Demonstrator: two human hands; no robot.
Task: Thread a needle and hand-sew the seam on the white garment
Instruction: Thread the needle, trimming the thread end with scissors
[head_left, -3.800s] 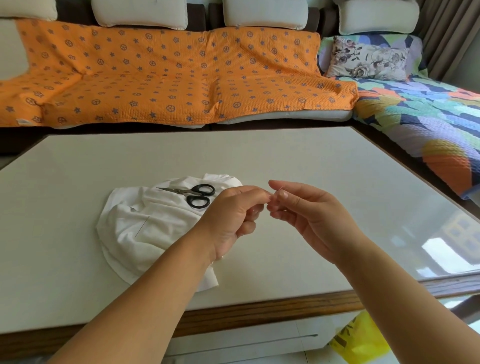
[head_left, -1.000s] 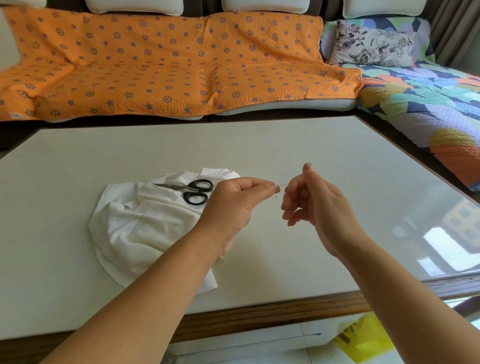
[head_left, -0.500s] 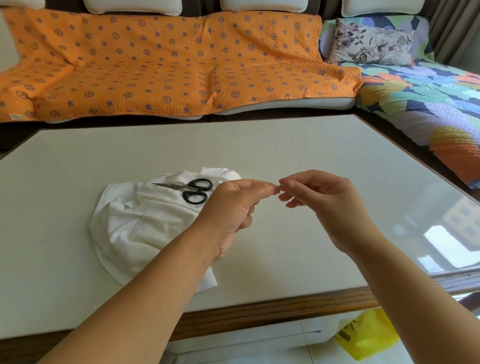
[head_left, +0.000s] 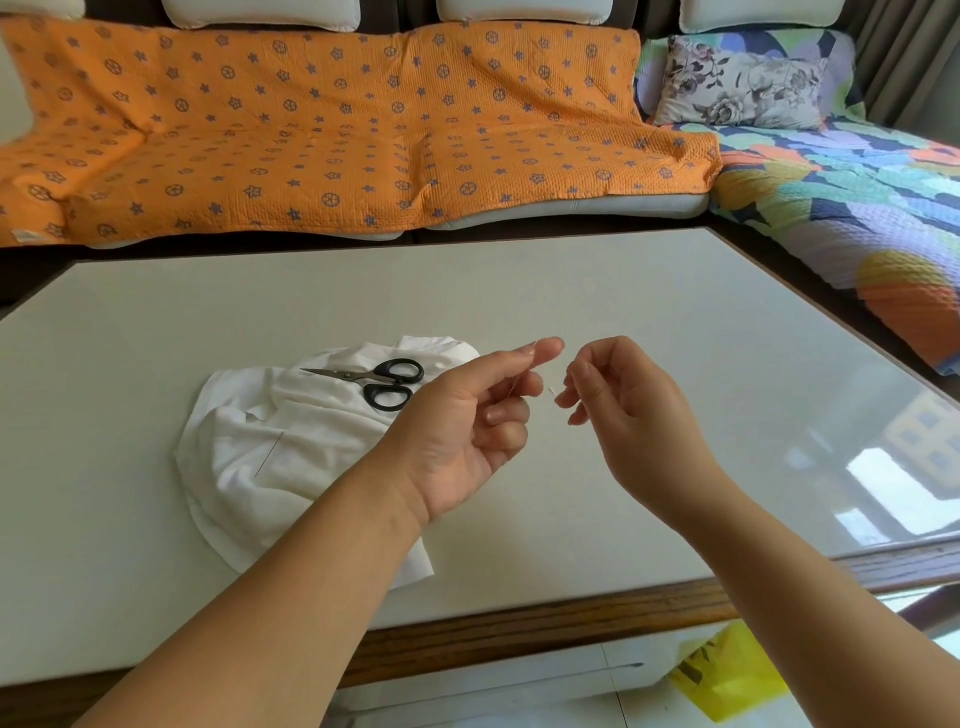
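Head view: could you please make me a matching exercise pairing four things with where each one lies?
Things: 1 scissors; 2 white garment; 3 yellow bag; 4 floral pillow.
Places: A on the sofa; B on the table; C on the garment; D below the table's near edge.
Pairs: 1-C; 2-B; 3-D; 4-A.

Needle (head_left: 519, 379) and thread (head_left: 550, 388) almost too fine to discern

Left hand (head_left: 457, 431), right hand (head_left: 631, 410): two. White garment (head_left: 249, 467): one. Scissors (head_left: 382, 382): one. Table (head_left: 675, 322): one.
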